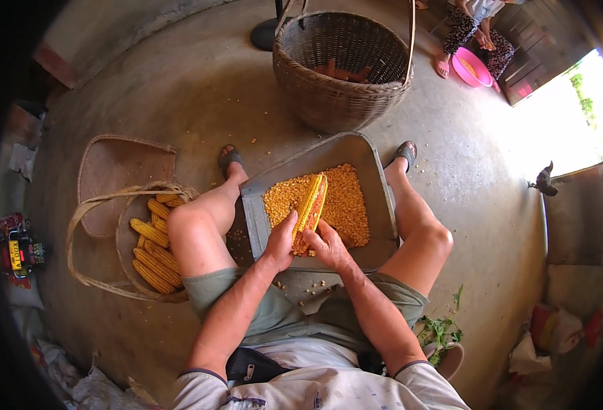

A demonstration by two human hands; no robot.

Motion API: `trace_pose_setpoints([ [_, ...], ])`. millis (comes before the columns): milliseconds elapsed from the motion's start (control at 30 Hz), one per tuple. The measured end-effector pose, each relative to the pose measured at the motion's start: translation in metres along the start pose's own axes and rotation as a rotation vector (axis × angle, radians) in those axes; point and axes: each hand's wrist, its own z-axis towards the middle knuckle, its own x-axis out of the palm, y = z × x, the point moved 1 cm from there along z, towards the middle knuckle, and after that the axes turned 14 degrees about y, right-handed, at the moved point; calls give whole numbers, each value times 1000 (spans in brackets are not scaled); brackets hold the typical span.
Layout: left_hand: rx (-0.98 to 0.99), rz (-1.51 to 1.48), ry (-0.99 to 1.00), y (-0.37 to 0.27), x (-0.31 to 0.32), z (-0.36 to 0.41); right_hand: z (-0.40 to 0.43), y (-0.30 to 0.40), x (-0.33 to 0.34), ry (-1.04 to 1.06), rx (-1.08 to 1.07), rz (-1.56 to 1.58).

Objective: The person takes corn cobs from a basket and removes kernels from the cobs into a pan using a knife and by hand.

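Note:
An ear of dried corn [310, 205], partly stripped so that its reddish cob shows along one side, is held over a metal scoop-shaped pan [383, 220]. My left hand [281, 241] grips the lower left side of the ear. My right hand [329, 247] holds its lower right side, with the thumb against the stripped strip. Loose yellow corn kernels [350, 200] cover much of the pan's floor between my legs. To the left, several unshelled ears of corn [150, 231] lie in a woven basket [126, 241] with a tall looped handle.
A large wicker basket [332, 97] holding bare cobs [340, 72] stands beyond the pan. An empty woven scoop [127, 159] lies at left. Another person [478, 31] sits at upper right by a pink basin [470, 67]. Green leaves [440, 333] lie at lower right; scattered kernels dot the floor.

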Motion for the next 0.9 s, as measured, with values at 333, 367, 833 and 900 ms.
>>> trace_pose_setpoints([
  [333,-20,191,86,-3,17,-2,7,-7,-11,-119,206,216],
  [367,24,331,141,-4,21,-1,6,-6,-13,-121,205,216],
  [833,-44,460,180,-22,34,-10,1,-5,-24,-19,29,320],
  [900,-32,515,136,-16,28,-9,1,-3,-14,5,27,299],
])
